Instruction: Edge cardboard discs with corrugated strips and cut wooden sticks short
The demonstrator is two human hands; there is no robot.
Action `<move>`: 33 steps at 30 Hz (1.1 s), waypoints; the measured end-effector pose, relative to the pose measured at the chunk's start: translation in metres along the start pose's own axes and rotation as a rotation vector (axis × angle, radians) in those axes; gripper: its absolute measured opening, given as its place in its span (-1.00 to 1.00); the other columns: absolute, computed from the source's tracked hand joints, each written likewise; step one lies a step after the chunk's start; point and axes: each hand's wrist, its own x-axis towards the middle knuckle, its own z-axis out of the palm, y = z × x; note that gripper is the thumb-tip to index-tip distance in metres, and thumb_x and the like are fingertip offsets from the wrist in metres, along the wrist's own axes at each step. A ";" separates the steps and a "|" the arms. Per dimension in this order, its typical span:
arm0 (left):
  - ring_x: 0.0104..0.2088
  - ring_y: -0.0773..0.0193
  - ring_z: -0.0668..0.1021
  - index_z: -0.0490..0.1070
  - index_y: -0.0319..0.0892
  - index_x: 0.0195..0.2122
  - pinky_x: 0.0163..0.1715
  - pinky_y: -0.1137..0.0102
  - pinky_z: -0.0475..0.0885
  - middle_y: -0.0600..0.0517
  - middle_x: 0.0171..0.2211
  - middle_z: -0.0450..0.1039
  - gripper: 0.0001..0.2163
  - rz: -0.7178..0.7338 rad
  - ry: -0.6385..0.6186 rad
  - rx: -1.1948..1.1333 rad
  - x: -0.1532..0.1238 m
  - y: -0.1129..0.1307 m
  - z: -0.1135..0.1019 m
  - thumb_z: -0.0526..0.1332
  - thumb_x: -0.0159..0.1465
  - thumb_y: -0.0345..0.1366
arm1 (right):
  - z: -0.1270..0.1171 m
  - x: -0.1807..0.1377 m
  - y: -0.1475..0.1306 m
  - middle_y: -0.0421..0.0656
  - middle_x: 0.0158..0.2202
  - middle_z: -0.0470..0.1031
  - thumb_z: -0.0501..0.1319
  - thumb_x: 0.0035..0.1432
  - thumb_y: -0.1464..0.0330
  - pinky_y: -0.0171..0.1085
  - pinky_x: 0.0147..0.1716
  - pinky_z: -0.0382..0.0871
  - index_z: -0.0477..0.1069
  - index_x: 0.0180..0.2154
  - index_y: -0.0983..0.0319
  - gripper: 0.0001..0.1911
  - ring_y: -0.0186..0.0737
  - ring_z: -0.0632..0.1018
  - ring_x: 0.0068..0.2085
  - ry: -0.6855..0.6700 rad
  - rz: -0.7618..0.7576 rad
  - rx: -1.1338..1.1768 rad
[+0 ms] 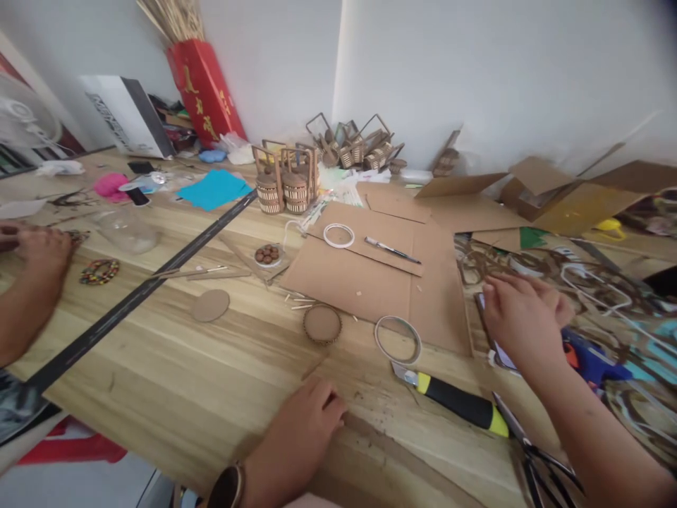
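Note:
My left hand (pixel 312 420), with a watch (pixel 228 487) on its wrist, rests on the table with fingers curled; whatever may be inside them is hidden. A thin brown strip (pixel 317 365) lies just beyond it, near a round brown base with a ridged rim (pixel 322 324). On the right, my right hand (pixel 523 314) is over a phone (pixel 500 353), its fingers bent inward and their tips hidden. Beside that forearm are a blue glue gun (pixel 595 360) and scissors (pixel 529 451). A yellow-and-black utility knife (pixel 458 402) and a tape roll (pixel 398 340) lie between my hands.
Cardboard (pixel 364 282) carries a pen (pixel 392 250) and a white ring (pixel 338 236). Small woven baskets (pixel 288 187) stand behind. Tangled brown strips (pixel 529 264) and an open carton (pixel 571 197) fill the right. Another person's hand (pixel 39 247) is at left, near a beaded bracelet (pixel 99 271).

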 end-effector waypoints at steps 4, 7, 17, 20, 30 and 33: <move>-0.08 0.10 0.53 0.49 -0.14 -0.11 -0.10 0.22 0.49 -0.03 -0.10 0.47 -0.85 -0.004 -0.042 0.001 0.002 0.002 -0.003 0.25 0.32 -0.46 | -0.033 0.008 -0.071 0.04 0.16 0.45 -0.04 0.40 0.28 0.08 0.18 0.23 0.40 0.13 0.23 -0.60 0.10 0.31 0.27 0.004 -0.167 0.143; -0.09 0.09 0.53 0.49 -0.16 -0.11 -0.11 0.22 0.50 -0.04 -0.10 0.47 -0.84 -0.022 -0.072 0.017 0.003 0.004 -0.004 0.26 0.31 -0.46 | -0.052 0.013 -0.122 0.15 0.42 -0.04 0.00 0.38 0.35 0.15 0.21 0.16 0.25 0.25 0.29 -0.54 0.18 0.05 0.39 -0.011 -0.319 0.334; -0.13 0.11 0.52 0.48 -0.17 -0.11 -0.16 0.24 0.48 -0.05 -0.13 0.48 -0.85 -0.021 -0.061 0.017 0.002 0.003 -0.001 0.22 0.33 -0.47 | -0.059 -0.048 -0.154 -0.11 -0.30 0.56 0.21 0.26 0.42 -0.10 -0.21 0.41 0.49 -0.27 0.19 -0.92 -0.04 0.55 -0.21 -0.508 -0.433 0.452; -0.12 0.11 0.51 0.47 -0.16 -0.08 -0.13 0.23 0.46 -0.04 -0.11 0.47 -0.84 -0.024 -0.031 -0.013 0.001 0.002 0.000 0.20 0.34 -0.46 | -0.055 -0.085 -0.164 -0.19 -0.33 0.54 0.40 0.07 0.41 -0.14 -0.29 0.38 0.48 -0.30 0.15 -0.85 -0.05 0.55 -0.27 -0.576 -0.391 0.422; -0.04 0.09 0.52 0.49 -0.18 -0.14 -0.03 0.19 0.48 -0.06 -0.05 0.49 -0.90 -0.007 0.100 -0.067 -0.004 -0.004 -0.016 0.23 0.34 -0.38 | -0.036 -0.130 -0.173 -0.21 -0.39 0.52 0.31 0.08 0.54 -0.18 -0.35 0.34 0.43 -0.34 0.16 -0.83 -0.10 0.53 -0.36 -0.451 -0.356 0.417; 0.03 -0.05 0.51 0.48 -0.25 -0.02 0.00 0.05 0.47 -0.21 0.08 0.46 -0.80 -0.058 0.218 0.070 -0.003 -0.015 -0.013 0.18 0.36 -0.37 | -0.040 -0.125 -0.175 -0.20 -0.35 0.54 0.33 0.08 0.51 -0.20 -0.33 0.36 0.46 -0.31 0.15 -0.84 -0.10 0.55 -0.32 -0.495 -0.322 0.490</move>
